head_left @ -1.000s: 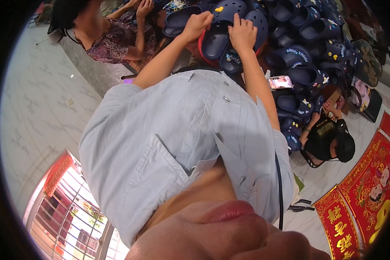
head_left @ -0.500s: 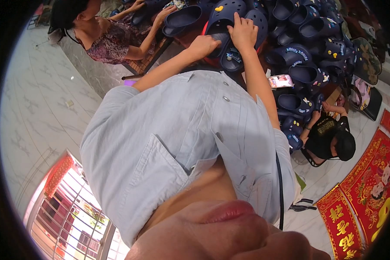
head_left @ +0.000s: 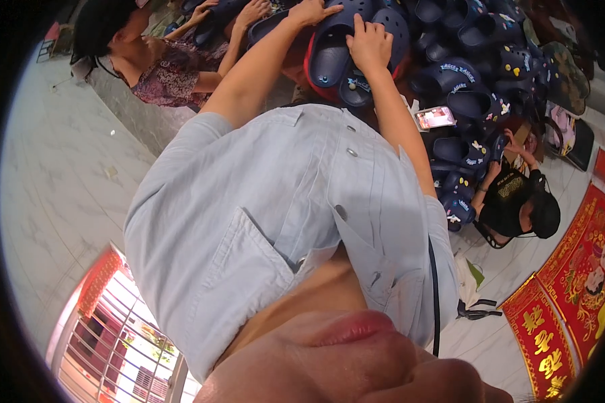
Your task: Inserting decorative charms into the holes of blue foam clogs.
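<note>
With fingers [head_left: 359, 30] of the right hand [head_left: 372, 52] bent and slightly apart, resting on the tops of two navy clogs [head_left: 328, 64] set side by side at top centre, just ahead of the shirt front [head_left: 316, 154]. On the left hand [head_left: 308, 13], index stretched out to the left clog's upper, remaining fingers curled (near the top edge of the view, so impossible to tell whether pinching anything). Little room to the right, with more clogs [head_left: 477, 74] crowded near; to the left, another dark clog [head_left: 265, 28] partly behind the left forearm [head_left: 255, 77]; toward the shirt, only a narrow gap. Far left, pale marbled floor [head_left: 67, 174]. Heels toward the shirt, toes away and slightly right, openings upward, long axes nearly parallel.
</note>
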`<action>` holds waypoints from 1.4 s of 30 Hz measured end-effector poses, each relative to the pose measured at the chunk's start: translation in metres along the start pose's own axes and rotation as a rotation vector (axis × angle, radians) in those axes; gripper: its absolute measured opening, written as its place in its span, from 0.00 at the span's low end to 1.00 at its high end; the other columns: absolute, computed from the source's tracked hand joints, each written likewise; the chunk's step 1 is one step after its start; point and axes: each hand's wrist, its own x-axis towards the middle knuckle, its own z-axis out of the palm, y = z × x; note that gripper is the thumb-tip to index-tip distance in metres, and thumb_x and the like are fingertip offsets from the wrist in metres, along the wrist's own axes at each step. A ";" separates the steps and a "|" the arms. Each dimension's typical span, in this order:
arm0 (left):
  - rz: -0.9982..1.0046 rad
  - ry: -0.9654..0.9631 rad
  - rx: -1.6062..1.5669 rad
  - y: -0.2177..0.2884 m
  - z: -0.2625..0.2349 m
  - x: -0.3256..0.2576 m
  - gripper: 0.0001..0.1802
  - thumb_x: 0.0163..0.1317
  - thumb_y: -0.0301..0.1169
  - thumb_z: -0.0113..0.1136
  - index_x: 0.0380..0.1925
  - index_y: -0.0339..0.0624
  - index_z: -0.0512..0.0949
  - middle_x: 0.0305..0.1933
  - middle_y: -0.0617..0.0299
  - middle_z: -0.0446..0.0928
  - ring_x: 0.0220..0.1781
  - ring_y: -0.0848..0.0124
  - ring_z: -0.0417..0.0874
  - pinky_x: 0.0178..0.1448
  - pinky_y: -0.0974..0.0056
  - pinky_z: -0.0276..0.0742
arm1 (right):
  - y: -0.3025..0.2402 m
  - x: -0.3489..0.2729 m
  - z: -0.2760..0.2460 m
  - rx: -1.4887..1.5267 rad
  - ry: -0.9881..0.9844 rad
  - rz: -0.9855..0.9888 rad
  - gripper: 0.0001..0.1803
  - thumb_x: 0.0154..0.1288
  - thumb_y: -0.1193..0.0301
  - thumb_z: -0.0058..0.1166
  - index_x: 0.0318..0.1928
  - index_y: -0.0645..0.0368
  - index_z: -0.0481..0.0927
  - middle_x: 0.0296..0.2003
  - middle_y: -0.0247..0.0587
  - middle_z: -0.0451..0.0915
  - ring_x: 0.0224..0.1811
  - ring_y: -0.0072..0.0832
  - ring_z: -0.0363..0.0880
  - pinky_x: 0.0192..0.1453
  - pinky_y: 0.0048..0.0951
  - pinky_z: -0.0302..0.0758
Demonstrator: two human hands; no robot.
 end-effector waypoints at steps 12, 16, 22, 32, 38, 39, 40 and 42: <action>0.506 0.285 0.316 -0.031 0.019 0.011 0.14 0.67 0.38 0.50 0.32 0.39 0.78 0.29 0.45 0.81 0.32 0.47 0.84 0.36 0.47 0.81 | -0.011 0.005 -0.023 0.087 -0.007 0.010 0.30 0.57 0.63 0.59 0.61 0.57 0.74 0.42 0.45 0.79 0.51 0.41 0.75 0.53 0.45 0.69; 0.579 0.325 0.385 -0.040 0.025 0.012 0.11 0.66 0.35 0.51 0.33 0.39 0.76 0.27 0.46 0.79 0.29 0.47 0.83 0.32 0.49 0.81 | -0.013 0.003 -0.018 0.056 0.042 0.007 0.27 0.58 0.66 0.56 0.59 0.57 0.76 0.39 0.44 0.79 0.49 0.40 0.75 0.51 0.44 0.69; 0.455 0.386 0.104 -0.029 0.029 0.003 0.12 0.67 0.33 0.48 0.32 0.36 0.75 0.26 0.42 0.78 0.28 0.43 0.81 0.32 0.46 0.79 | -0.010 -0.001 -0.015 0.016 0.044 0.020 0.25 0.59 0.69 0.51 0.58 0.59 0.77 0.38 0.45 0.79 0.47 0.40 0.76 0.51 0.43 0.70; 0.093 0.264 -0.549 -0.043 0.035 -0.023 0.20 0.73 0.41 0.43 0.33 0.39 0.79 0.22 0.55 0.79 0.25 0.64 0.82 0.34 0.60 0.76 | -0.009 0.001 -0.011 0.002 -0.009 0.059 0.25 0.62 0.68 0.50 0.58 0.65 0.76 0.41 0.45 0.80 0.50 0.38 0.75 0.54 0.43 0.68; 0.200 0.452 -0.546 -0.061 0.017 -0.064 0.15 0.72 0.40 0.55 0.44 0.41 0.82 0.39 0.51 0.85 0.38 0.61 0.89 0.42 0.61 0.82 | -0.011 0.005 -0.036 0.236 0.005 0.026 0.24 0.65 0.60 0.57 0.56 0.63 0.77 0.43 0.48 0.81 0.51 0.43 0.76 0.55 0.44 0.69; 0.227 0.409 -0.513 -0.052 0.011 -0.073 0.13 0.72 0.36 0.54 0.46 0.40 0.82 0.39 0.52 0.86 0.38 0.64 0.89 0.41 0.63 0.82 | -0.003 0.004 -0.034 0.231 0.003 0.033 0.24 0.65 0.60 0.57 0.56 0.63 0.77 0.43 0.48 0.81 0.51 0.43 0.76 0.55 0.44 0.69; 0.249 0.369 -0.479 -0.043 0.004 -0.086 0.12 0.72 0.31 0.53 0.48 0.38 0.81 0.40 0.52 0.86 0.37 0.66 0.89 0.40 0.65 0.82 | 0.007 0.002 -0.031 0.429 0.094 0.060 0.22 0.65 0.61 0.57 0.54 0.63 0.79 0.44 0.49 0.82 0.51 0.45 0.76 0.55 0.43 0.70; 0.231 0.239 -0.546 -0.017 -0.011 -0.113 0.11 0.70 0.27 0.55 0.49 0.38 0.81 0.38 0.53 0.85 0.34 0.70 0.88 0.37 0.66 0.82 | 0.021 -0.003 -0.044 0.753 0.203 0.147 0.17 0.65 0.65 0.58 0.49 0.66 0.81 0.45 0.53 0.82 0.51 0.48 0.78 0.57 0.41 0.73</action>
